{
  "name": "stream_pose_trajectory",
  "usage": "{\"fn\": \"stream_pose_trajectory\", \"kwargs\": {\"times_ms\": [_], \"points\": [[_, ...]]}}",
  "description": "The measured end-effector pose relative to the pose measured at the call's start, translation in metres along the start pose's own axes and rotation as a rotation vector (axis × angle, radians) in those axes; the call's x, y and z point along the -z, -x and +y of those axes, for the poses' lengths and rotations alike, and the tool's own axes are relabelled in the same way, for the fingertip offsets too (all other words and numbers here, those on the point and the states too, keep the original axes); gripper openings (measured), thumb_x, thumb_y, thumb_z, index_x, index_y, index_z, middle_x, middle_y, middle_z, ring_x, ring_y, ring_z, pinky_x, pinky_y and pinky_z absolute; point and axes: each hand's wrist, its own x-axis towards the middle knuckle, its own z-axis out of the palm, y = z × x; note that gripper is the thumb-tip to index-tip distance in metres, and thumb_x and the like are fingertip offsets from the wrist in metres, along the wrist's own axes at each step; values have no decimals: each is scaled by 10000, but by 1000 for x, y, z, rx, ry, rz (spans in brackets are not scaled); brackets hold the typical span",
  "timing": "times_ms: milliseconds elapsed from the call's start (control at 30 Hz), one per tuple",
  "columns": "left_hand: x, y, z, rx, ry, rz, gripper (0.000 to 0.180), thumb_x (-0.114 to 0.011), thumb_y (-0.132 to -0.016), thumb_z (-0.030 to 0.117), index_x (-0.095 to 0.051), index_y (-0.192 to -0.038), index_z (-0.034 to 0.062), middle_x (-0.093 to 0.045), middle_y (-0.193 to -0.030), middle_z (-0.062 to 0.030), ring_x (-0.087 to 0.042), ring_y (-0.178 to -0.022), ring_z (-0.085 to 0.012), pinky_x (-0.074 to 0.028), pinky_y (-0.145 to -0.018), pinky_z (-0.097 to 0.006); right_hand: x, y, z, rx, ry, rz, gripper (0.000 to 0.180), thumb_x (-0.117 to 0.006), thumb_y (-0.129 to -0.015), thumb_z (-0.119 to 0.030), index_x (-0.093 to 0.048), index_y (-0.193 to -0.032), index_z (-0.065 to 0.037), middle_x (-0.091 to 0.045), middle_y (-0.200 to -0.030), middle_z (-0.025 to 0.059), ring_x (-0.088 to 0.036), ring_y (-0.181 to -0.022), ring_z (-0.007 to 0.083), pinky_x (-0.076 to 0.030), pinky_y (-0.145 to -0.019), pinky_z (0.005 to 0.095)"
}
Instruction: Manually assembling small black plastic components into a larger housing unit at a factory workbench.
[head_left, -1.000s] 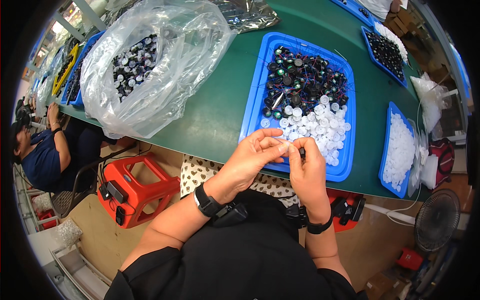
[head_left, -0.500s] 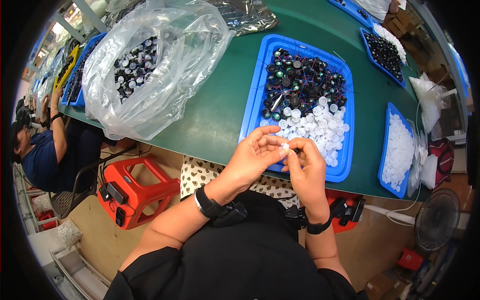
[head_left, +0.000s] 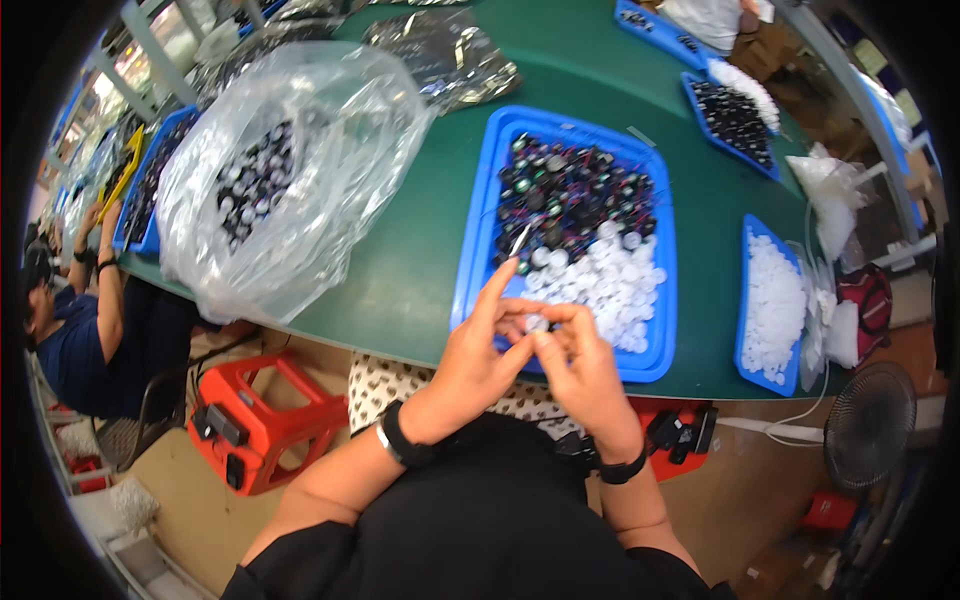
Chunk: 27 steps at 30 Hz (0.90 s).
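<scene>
Between the fingertips of both hands is a small round white plastic cap [head_left: 537,323]. My left hand [head_left: 478,355] pinches it from the left, its index finger stretched toward the tray. My right hand [head_left: 582,375] grips the same cap with thumb and fingers; whether a dark part sits inside it is hidden. Just beyond the hands lies a blue tray [head_left: 664,300]. Its near half holds a heap of white plastic caps [head_left: 610,285], its far half many small black round parts with thin red and blue wires [head_left: 575,195]. A slim silvery tool [head_left: 520,240] rests among them.
Left on the green table [head_left: 420,220] is a clear plastic bag [head_left: 350,200] of black-and-white parts. At right are a blue tray of white pieces [head_left: 772,310] and one of black parts [head_left: 735,120]. A red stool [head_left: 265,420], a fan [head_left: 870,425] and a seated co-worker [head_left: 85,320] are nearby.
The view has shifted, so the tray sits lower and further left. My hands have come closer together around the cap, and my left index finger has straightened.
</scene>
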Motion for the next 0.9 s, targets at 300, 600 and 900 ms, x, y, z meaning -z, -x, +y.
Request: {"fn": "stream_pose_trajectory", "kwargs": {"times_ms": [300,600,900], "points": [[1,2,8,-87,-181,-51,731,-670,-809,2,-274,-1423,32,-623,-930,-112,-611,-775,-181,-522,-712,-291,4,-3,-5,94,270,79,121,-611,-880,-121,-545,-890,-19,-626,-728,147,-634,-654,295,-473,-548,371],[-3,0,14,-58,-107,-31,644,-679,-785,-15,-370,-1349,14,-613,-932,-108,-600,-755,-174,-516,-700,-286,-2,-6,-4,282,244,239,42,-590,-850,-13,-554,-850,9,-579,-811,133,-566,-674,308,-463,-607,352],[-11,-4,11,-154,-160,3,636,-691,-768,-52,-397,-1330,1,-607,-947,-112,-588,-801,-164,-506,-713,-269,11,-11,0,27,-42,212,74,-653,-844,-31,-611,-868,25,-611,-827,70,-573,-707,119,-466,-655,248]]}}
